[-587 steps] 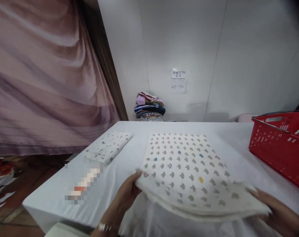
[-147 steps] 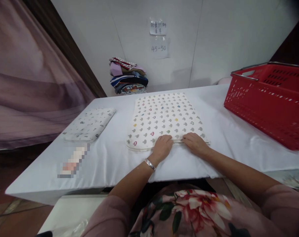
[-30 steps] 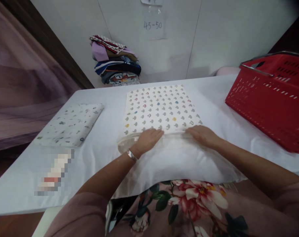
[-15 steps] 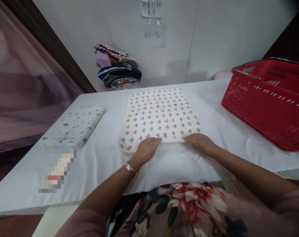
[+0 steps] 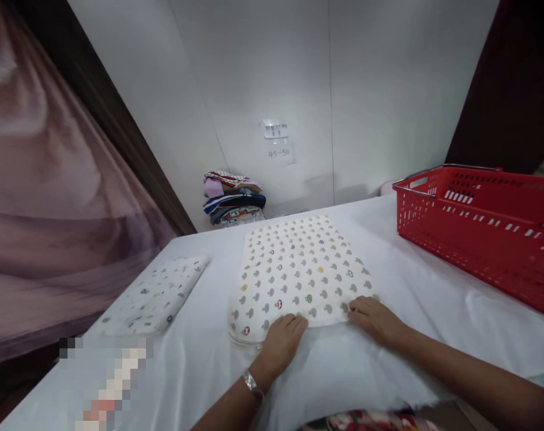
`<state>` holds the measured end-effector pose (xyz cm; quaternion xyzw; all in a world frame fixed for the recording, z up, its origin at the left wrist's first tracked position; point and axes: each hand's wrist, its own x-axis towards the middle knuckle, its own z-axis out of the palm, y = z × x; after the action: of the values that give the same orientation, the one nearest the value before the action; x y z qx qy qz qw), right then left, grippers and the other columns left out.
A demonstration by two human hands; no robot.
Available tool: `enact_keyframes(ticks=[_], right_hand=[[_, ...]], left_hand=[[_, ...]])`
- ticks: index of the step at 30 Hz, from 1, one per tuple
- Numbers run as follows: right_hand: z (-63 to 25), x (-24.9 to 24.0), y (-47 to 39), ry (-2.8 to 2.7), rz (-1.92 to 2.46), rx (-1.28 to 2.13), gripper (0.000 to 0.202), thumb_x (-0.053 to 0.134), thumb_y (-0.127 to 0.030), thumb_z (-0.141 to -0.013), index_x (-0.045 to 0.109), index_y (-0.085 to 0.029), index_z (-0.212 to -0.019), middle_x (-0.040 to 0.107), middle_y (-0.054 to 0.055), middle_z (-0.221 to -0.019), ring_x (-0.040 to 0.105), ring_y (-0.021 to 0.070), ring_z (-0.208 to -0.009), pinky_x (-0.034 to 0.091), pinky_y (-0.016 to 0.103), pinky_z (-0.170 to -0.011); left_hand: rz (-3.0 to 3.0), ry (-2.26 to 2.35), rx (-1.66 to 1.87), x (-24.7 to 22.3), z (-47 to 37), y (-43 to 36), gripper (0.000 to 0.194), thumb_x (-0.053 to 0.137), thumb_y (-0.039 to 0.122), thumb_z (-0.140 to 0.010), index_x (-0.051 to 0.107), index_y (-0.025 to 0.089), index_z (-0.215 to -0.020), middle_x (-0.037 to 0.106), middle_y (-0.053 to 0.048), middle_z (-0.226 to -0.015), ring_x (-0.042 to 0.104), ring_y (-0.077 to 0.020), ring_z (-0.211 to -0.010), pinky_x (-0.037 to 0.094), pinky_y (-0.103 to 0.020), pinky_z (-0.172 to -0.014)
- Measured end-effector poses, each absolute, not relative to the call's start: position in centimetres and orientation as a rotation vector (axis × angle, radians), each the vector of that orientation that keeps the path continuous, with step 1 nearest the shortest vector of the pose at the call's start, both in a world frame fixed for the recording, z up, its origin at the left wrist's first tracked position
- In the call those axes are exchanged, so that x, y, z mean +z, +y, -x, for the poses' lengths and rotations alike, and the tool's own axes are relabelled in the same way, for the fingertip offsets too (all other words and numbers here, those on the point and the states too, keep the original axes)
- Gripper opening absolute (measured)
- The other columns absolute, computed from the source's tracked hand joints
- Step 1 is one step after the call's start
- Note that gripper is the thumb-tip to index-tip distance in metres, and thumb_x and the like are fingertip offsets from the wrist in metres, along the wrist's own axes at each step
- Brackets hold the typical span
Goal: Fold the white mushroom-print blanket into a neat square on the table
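Note:
A folded white cloth printed with small grey and coloured mushrooms lies flat in the middle of the white-covered table. My left hand, with a silver bracelet at the wrist, rests on its near edge, left of the middle. On the near right part of that edge lies my right hand. The fingers of both hands are close together and bent over the edge; whether they pinch the fabric is hard to see.
Another folded, patterned cloth lies at the left. A red basket stands at the right. Behind the table is a stack of folded fabrics by the wall. A blurred-out patch covers the near left corner.
The view has tilted upward, so the table and hands appear lower. Both hands remain at the near edge of the mushroom-print cloth.

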<state>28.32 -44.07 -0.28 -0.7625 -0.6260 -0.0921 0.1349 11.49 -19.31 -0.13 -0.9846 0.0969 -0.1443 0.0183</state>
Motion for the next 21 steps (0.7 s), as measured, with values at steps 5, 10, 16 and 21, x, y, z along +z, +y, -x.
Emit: enact_keyframes(ticks=[5, 10, 16, 21], right_hand=[[-28.6, -0.6, -43.7, -1.781, 2.228, -0.205, 0.030, 0.029, -0.018, -0.095, 0.059, -0.019, -0.088, 0.058, 0.005, -0.086, 0.048, 0.0171, -0.079, 0.035, 0.030, -0.069], [-29.0, -0.7, -43.3, -1.747, 2.261, -0.136, 0.032, 0.027, -0.022, -0.095, 0.058, -0.020, -0.089, 0.059, 0.005, -0.085, 0.049, 0.0173, -0.077, 0.036, 0.030, -0.068], [-29.0, -0.9, -43.2, -1.623, 2.233, -0.030, 0.039, 0.022, -0.026, -0.096, 0.057, -0.019, -0.080, 0.058, 0.004, -0.082, 0.049, 0.0163, -0.076, 0.037, 0.031, -0.070], [-28.7, 0.3, -42.7, -1.558, 2.290, -0.035, 0.035, 0.025, -0.024, -0.094, 0.056, -0.019, -0.079, 0.059, 0.005, -0.082, 0.048, 0.0162, -0.075, 0.035, 0.030, -0.069]], left_hand=[[3.046, 0.218, -0.418, 0.0, -12.0, -19.1, 0.024, 0.046, 0.010, -0.085, 0.055, 0.020, -0.105, 0.065, -0.002, -0.097, 0.057, -0.0167, -0.088, 0.047, -0.030, -0.075], [3.003, 0.203, -0.441, -0.5, -12.3, -18.8, 0.037, 0.043, 0.004, -0.081, 0.054, 0.020, -0.112, 0.065, -0.003, -0.104, 0.057, -0.0175, -0.090, 0.047, -0.032, -0.078], [2.951, 0.217, -0.476, -0.8, -12.2, -18.3, 0.036, 0.045, 0.003, -0.081, 0.056, 0.020, -0.111, 0.065, -0.002, -0.109, 0.058, -0.0181, -0.095, 0.048, -0.031, -0.080], [2.864, 0.156, -0.576, -0.1, -13.3, -16.9, 0.040, 0.042, 0.001, -0.081, 0.056, 0.017, -0.115, 0.065, -0.006, -0.110, 0.059, -0.0191, -0.096, 0.049, -0.033, -0.081]])
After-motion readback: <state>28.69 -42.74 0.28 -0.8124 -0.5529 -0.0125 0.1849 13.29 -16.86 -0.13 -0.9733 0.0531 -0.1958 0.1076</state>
